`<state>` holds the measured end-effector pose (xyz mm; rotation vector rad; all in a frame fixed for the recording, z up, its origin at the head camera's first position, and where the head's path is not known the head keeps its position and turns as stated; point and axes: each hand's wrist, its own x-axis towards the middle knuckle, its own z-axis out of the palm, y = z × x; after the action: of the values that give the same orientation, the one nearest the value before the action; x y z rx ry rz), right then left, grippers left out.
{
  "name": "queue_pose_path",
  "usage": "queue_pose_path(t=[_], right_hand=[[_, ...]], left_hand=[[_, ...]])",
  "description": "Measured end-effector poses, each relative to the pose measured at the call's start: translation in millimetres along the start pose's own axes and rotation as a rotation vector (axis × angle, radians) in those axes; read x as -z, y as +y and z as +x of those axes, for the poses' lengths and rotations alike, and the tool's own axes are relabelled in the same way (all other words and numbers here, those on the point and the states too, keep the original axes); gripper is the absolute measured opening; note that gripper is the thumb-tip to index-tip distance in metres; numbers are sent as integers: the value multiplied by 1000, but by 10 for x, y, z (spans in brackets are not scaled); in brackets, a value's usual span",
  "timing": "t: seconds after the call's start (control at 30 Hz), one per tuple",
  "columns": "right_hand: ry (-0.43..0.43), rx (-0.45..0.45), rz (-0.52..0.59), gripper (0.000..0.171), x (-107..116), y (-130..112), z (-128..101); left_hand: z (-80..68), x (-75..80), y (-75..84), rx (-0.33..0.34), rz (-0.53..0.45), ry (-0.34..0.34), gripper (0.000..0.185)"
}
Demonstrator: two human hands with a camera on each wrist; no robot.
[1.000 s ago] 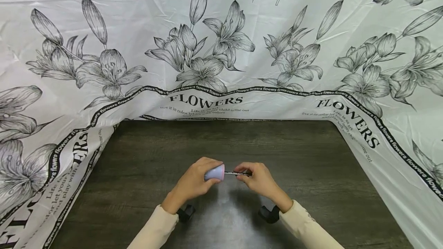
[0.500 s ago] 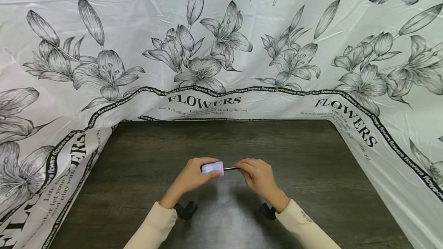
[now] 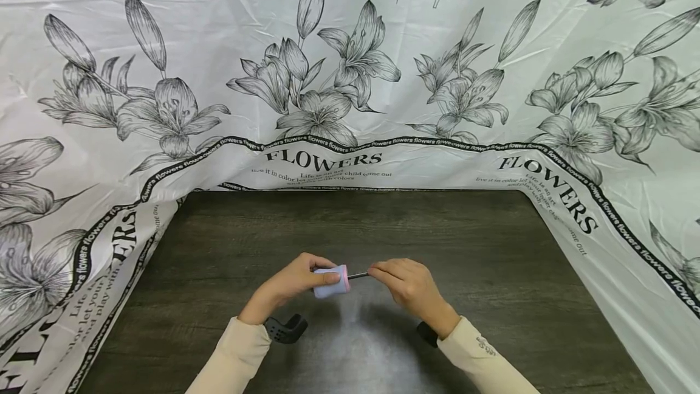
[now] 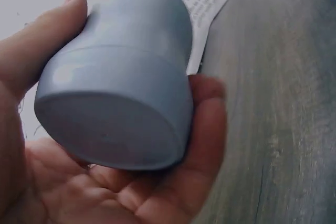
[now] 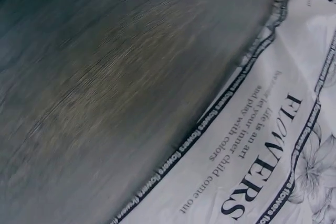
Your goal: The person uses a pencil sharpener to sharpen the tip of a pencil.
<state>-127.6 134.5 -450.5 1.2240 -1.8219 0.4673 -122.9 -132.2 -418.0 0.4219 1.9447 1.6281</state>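
My left hand (image 3: 298,275) grips a small pale blue cup-shaped container (image 3: 329,283) with a pink rim, tipped on its side above the table. In the left wrist view its flat base faces the camera, between the thumb (image 4: 50,35) and curled fingers. A thin dark rod (image 3: 358,275) runs from the pink end to my right hand (image 3: 410,284), whose fingertips pinch its other end. Most of the rod's far end is hidden by that hand, and its kind cannot be told. The right wrist view shows neither the right hand nor the rod.
A dark wood-grain table (image 3: 350,217) lies under both hands. White cloth (image 3: 437,166) with black flower drawings and lettering hangs along its back and sides. Black straps (image 3: 287,328) sit at the wrists.
The container has tilted, and more of its side shows below my left thumb. Both hands rose slightly, then came down again. My right fingers now cover more of the rod's end.
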Motion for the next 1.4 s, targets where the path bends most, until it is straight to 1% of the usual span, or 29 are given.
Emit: queue_pose_path(t=[0.07, 0.13, 0.2, 0.27, 0.33, 0.4, 0.47, 0.53, 0.57, 0.67, 0.8, 0.93, 1.03, 1.1, 1.17, 1.2, 1.27, 1.33, 1.4], right_hand=[[-3, 56, -9, 24, 16, -8, -6], [-10, 80, -18, 24, 25, -18, -18], [-22, 77, -24, 24, 29, -27, -36], [-56, 31, 6, 23, 32, -34, -58], [-125, -55, 96, 20, 39, -40, -80], [-207, -165, 229, 16, 52, -41, -96], [-310, -315, 387, 14, 77, -37, -98], [-416, -463, 533, 17, 110, -17, -87], [-465, -534, 597, 17, 122, 0, -79], [-603, -742, 824, 19, 162, 73, -53], [-705, -944, 1101, 24, 197, 178, -55], [-753, -1065, 1257, 28, 208, 230, -99], [-752, -1113, 1370, 32, 221, 252, -119], [-742, -1138, 1473, 32, 237, 271, -119], [-737, -1169, 1566, 29, 244, 271, -104], [-735, -1184, 1600, 27, 242, 266, -94], [-730, -1196, 1609, 27, 229, 241, -77], [-716, -1211, 1548, 30, 220, 204, -58], [-697, -1209, 1448, 35, 218, 182, -45]], left_hand=[[-11, 9, 0, 29, -27, -31, 51], [-9, 6, -8, 45, -53, -53, 49], [5, -5, -25, 39, -42, -59, 47], [22, -29, -40, 7, 14, -43, 45], [39, -62, -54, -39, 115, -8, 43], [53, -107, -65, -83, 248, 45, 41], [64, -165, -78, -115, 352, 103, 41], [71, -231, -100, -156, 447, 174, 42], [74, -265, -113, -186, 477, 209, 43], [87, -373, -161, -325, 606, 299, 45], [96, -498, -239, -553, 798, 383, 49], [82, -548, -274, -716, 912, 435, 52], [82, -533, -249, -830, 998, 455, 55], [93, -518, -231, -928, 1062, 472, 57], [112, -513, -220, -1035, 1127, 511, 52], [120, -510, -219, -1075, 1156, 534, 48], [137, -506, -220, -1135, 1188, 579, 42], [148, -500, -217, -1144, 1204, 598, 37], [152, -490, -216, -1127, 1197, 588, 39]])
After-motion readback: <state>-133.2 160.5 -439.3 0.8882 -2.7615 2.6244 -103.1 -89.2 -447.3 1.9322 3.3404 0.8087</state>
